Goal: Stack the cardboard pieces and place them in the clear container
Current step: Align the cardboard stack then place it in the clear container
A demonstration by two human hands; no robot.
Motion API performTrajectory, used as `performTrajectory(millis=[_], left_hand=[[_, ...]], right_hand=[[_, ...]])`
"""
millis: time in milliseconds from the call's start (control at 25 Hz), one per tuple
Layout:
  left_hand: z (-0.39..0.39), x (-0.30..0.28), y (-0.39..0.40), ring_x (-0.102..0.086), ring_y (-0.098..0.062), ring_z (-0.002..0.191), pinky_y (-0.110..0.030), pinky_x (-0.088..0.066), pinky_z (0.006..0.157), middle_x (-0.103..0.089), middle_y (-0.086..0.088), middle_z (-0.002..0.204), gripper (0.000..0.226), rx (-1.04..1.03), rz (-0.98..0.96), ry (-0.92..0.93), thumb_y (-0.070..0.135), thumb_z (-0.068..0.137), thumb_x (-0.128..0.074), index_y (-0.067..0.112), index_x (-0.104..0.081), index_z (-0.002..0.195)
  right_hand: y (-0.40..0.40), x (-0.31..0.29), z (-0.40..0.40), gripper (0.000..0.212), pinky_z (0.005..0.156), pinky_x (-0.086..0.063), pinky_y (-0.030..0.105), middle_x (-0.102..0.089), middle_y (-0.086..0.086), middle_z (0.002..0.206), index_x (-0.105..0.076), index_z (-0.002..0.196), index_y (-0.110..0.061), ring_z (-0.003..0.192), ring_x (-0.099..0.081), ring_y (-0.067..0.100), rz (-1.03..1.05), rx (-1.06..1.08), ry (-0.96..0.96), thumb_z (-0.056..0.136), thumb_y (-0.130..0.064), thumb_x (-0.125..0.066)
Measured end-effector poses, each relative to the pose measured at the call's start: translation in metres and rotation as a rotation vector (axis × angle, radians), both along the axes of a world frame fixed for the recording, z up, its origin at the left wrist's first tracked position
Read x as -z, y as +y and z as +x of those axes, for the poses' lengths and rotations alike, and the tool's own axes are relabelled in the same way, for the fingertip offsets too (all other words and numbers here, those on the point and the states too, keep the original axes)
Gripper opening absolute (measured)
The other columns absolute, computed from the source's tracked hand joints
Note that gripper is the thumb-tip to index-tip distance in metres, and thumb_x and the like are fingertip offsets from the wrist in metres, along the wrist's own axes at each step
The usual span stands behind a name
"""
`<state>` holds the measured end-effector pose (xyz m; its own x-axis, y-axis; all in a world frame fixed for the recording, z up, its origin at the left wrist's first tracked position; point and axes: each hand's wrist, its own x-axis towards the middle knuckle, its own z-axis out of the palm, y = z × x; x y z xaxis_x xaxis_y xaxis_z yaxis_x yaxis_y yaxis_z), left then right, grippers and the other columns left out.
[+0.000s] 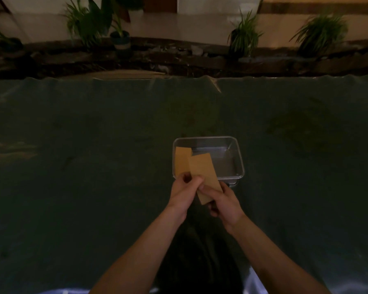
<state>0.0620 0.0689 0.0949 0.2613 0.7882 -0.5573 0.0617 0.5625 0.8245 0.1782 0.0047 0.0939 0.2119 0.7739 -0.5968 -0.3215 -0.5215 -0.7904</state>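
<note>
Two tan cardboard pieces are held in front of a clear rectangular container [232, 149] on the dark cloth. My left hand [184, 193] pinches the lower end of the upright piece [182, 160], which overlaps the container's left side. In my right hand [221, 201] is the second cardboard piece [204, 172], tilted and lying partly over the first. Both pieces are above the container's near left corner. The container's right part looks empty inside.
A dark green cloth [94, 166] covers the table. Beyond its far edge lies a dark wooden ledge [179, 60] with several potted plants [119, 37]. A pale flat strip [125, 74] lies at the far edge.
</note>
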Motion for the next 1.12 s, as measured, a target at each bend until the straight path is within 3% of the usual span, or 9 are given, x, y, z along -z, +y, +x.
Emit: performTrajectory(millis=[160, 280, 400, 520, 600, 720, 840, 920, 1120], left_hand=[[0.021, -0.003, 0.015, -0.061, -0.024, 0.107, -0.048, -0.049, 0.099, -0.065, -0.006, 0.115, 0.042, 0.025, 0.006, 0.019, 0.038, 0.074, -0.069, 0.021, -0.061, 0.111], [0.048, -0.010, 0.037, -0.062, -0.025, 0.105, -0.048, -0.051, 0.094, -0.065, -0.005, 0.113, 0.029, 0.045, -0.040, 0.024, 0.039, 0.079, -0.068, 0.028, -0.061, 0.105], [0.072, -0.012, 0.065, -0.061, -0.028, 0.109, -0.053, -0.047, 0.100, -0.064, -0.005, 0.118, 0.035, 0.013, -0.097, 0.049, 0.040, 0.084, -0.067, 0.028, -0.061, 0.116], [0.092, -0.002, 0.089, -0.057, -0.028, 0.115, -0.052, -0.042, 0.107, -0.060, -0.005, 0.124, 0.042, -0.005, -0.175, 0.082, 0.037, 0.089, -0.066, 0.025, -0.053, 0.127], [0.104, 0.013, 0.099, -0.055, -0.028, 0.117, -0.051, -0.042, 0.107, -0.059, -0.003, 0.122, 0.033, 0.013, -0.210, 0.128, 0.036, 0.088, -0.067, 0.028, -0.053, 0.117], [0.123, 0.034, 0.109, -0.056, -0.025, 0.106, -0.047, -0.044, 0.102, -0.059, 0.000, 0.110, 0.022, 0.068, -0.257, 0.217, 0.038, 0.085, -0.069, 0.032, -0.052, 0.097], [0.138, 0.057, 0.118, -0.054, -0.022, 0.093, -0.045, -0.044, 0.099, -0.056, 0.002, 0.096, 0.025, 0.114, -0.306, 0.327, 0.043, 0.082, -0.071, 0.031, -0.050, 0.088], [0.143, 0.072, 0.121, -0.053, -0.021, 0.089, -0.043, -0.044, 0.090, -0.056, 0.001, 0.096, 0.027, 0.130, -0.334, 0.371, 0.046, 0.081, -0.071, 0.029, -0.051, 0.089], [0.159, 0.093, 0.121, -0.049, -0.016, 0.079, -0.033, -0.037, 0.069, -0.053, 0.002, 0.092, 0.029, 0.193, -0.304, 0.481, 0.047, 0.082, -0.069, 0.025, -0.053, 0.091]], right_hand=[[0.014, -0.007, 0.023, 0.054, 0.046, -0.040, 0.020, -0.068, 0.001, 0.087, -0.062, 0.114, -0.024, 0.062, -0.053, 0.010, -0.027, -0.087, -0.132, 0.071, -0.052, -0.079], [0.029, -0.015, 0.052, 0.053, 0.045, -0.042, 0.018, -0.068, -0.001, 0.087, -0.062, 0.114, -0.025, 0.063, -0.056, 0.010, -0.013, -0.156, -0.205, 0.076, -0.062, -0.072], [0.052, -0.023, 0.082, 0.037, 0.063, -0.052, 0.025, -0.069, -0.002, 0.096, -0.062, 0.097, -0.036, 0.076, -0.062, 0.011, -0.036, -0.212, -0.331, 0.083, -0.070, -0.055], [0.083, -0.013, 0.120, 0.032, 0.077, -0.052, 0.035, -0.068, 0.002, 0.107, -0.060, 0.088, -0.036, 0.088, -0.062, 0.011, -0.071, 0.001, -0.532, 0.094, -0.062, -0.043], [0.103, 0.002, 0.146, 0.042, 0.086, -0.045, 0.036, -0.063, 0.007, 0.127, -0.065, 0.113, -0.028, 0.101, -0.059, 0.015, -0.112, 0.154, -0.437, 0.098, -0.057, -0.038], [0.122, 0.034, 0.169, 0.066, 0.114, -0.032, 0.045, -0.043, 0.010, 0.154, -0.044, 0.147, -0.019, 0.137, -0.043, 0.029, -0.238, 0.146, -0.175, 0.098, -0.062, -0.034], [0.130, 0.059, 0.171, 0.069, 0.112, -0.038, 0.051, -0.053, 0.016, 0.145, -0.056, 0.135, -0.016, 0.128, -0.053, 0.034, -0.217, 0.119, 0.133, 0.096, -0.067, -0.031], [0.132, 0.069, 0.169, 0.068, 0.109, -0.041, 0.053, -0.061, 0.016, 0.136, -0.064, 0.127, -0.019, 0.121, -0.058, 0.034, -0.202, 0.098, 0.182, 0.095, -0.069, -0.030], [0.137, 0.086, 0.173, 0.064, 0.111, -0.040, 0.053, -0.065, 0.016, 0.133, -0.065, 0.129, -0.022, 0.123, -0.059, 0.034, -0.173, 0.110, 0.239, 0.099, -0.063, -0.026]])
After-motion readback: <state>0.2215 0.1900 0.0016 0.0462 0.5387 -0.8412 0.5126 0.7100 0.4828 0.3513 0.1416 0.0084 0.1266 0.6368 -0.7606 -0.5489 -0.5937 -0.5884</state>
